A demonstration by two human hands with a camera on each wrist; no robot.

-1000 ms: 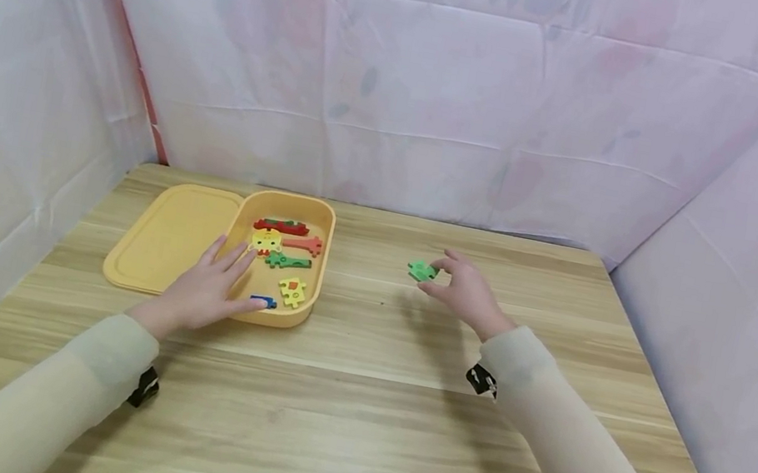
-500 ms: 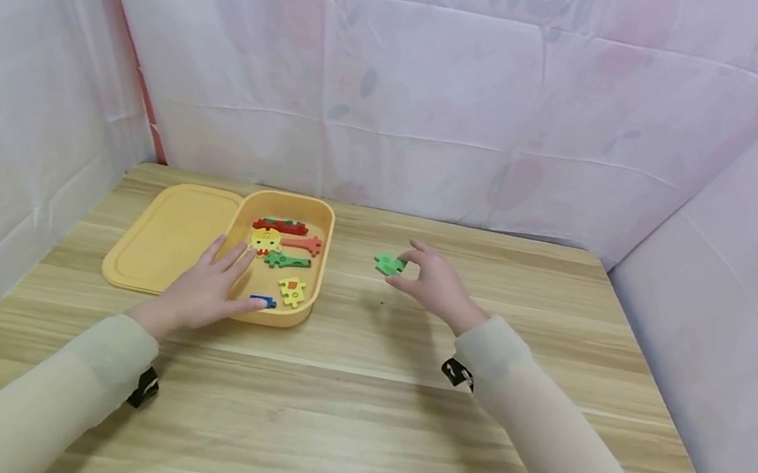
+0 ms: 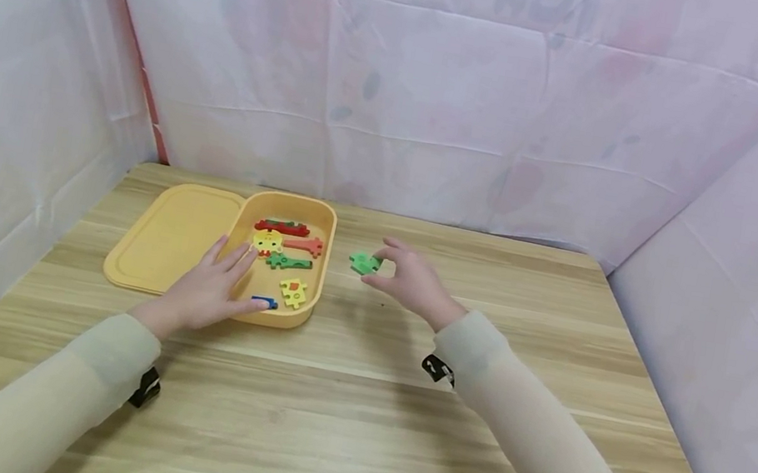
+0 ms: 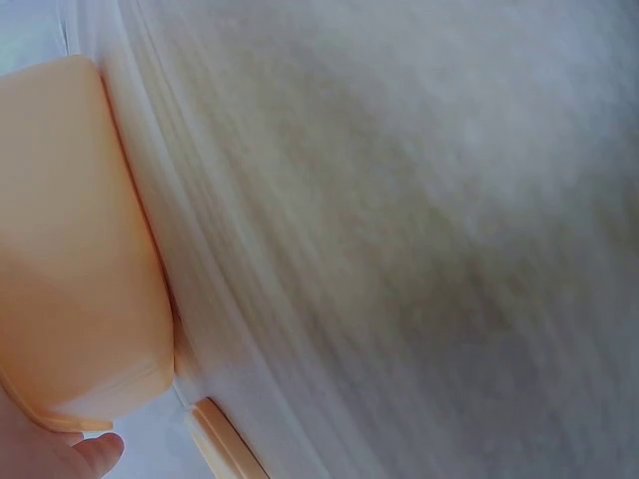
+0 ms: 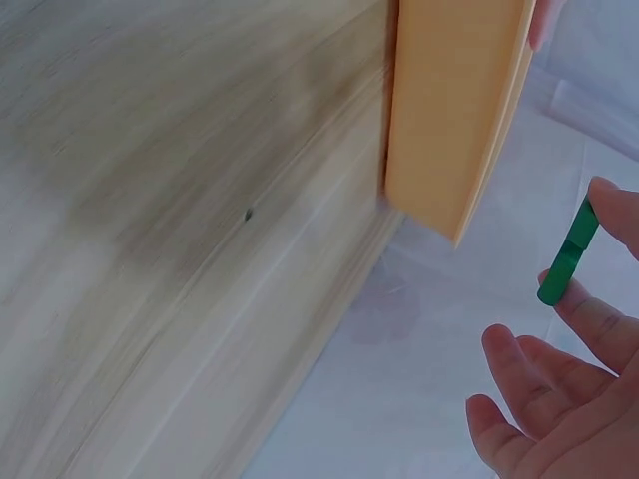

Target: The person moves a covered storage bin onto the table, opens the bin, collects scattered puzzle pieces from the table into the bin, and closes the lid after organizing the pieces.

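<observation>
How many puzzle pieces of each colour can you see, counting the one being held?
Green: 2, one pinched by the right hand, one in the yellow box
Red: 2
Yellow: 2
Blue: 1
Total: 7

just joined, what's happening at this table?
A person sits at a wooden table. Their right hand pinches a green puzzle piece in the air, just right of a yellow box. The left hand rests flat on the box's near left rim. Inside the box lie several coloured pieces: red, yellow, green and blue. The box's lid lies flat on the table, touching its left side.
</observation>
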